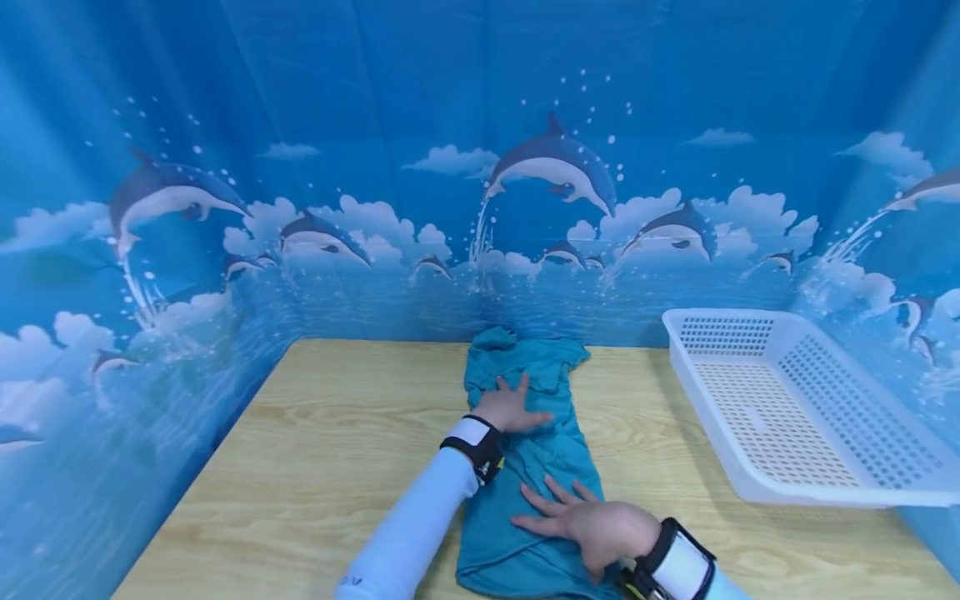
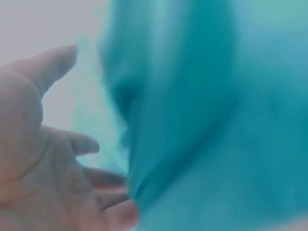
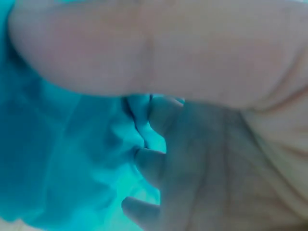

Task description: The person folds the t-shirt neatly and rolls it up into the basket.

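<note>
A teal piece of clothing (image 1: 536,467), probably a shirt, lies in a long narrow strip on the wooden table, its far end rumpled and its near end smoother. My left hand (image 1: 510,408) rests on its upper half with fingers spread. Lower down, the right hand (image 1: 603,529) touches the near part, fingers splayed. In the left wrist view the blurred teal cloth (image 2: 192,120) fills the right side, beside the left palm (image 2: 53,163). The right wrist view has the thumb (image 3: 120,48) close up, with the teal fabric (image 3: 62,154) under the fingers.
A white perforated plastic basket (image 1: 720,417) stands at the right of the wooden table (image 1: 337,433). A blue dolphin-print curtain (image 1: 420,83) encloses the back and sides of the table.
</note>
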Motion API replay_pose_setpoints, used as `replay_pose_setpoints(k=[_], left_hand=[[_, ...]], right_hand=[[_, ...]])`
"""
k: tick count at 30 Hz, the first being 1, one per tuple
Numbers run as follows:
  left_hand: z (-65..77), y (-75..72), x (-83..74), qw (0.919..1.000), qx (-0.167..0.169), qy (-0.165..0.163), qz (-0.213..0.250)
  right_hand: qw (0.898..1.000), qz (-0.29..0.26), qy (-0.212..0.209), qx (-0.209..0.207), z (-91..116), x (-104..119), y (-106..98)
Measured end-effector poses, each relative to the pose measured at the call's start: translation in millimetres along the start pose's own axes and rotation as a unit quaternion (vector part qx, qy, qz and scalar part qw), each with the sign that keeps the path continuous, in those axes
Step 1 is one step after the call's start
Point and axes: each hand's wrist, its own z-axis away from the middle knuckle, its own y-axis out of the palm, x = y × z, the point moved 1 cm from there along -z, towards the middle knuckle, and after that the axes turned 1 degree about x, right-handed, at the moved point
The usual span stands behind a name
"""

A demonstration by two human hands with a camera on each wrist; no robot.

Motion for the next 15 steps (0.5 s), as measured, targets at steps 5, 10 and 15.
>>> replay_pose_setpoints(k=[5, 10, 15], left_hand=[[29.8, -16.2, 16.9, 0.9955, 0.004, 0.077, 0.055], [76.2, -10.3, 30.1, 0.9855, -0.044, 0.164, 0.004], [124.5, 8.4, 42.4, 0.9751, -0.028, 0.22, -0.003]], right_hand=[[0.999, -0.011, -0.003, -0.035, 13.3, -3.5, 6.3], [0.99, -0.066, -0.01, -0.121, 30.5, -11.0, 12.8], [0.973, -0.058, -0.006, -0.225, 46.0, -17.5, 19.7]])
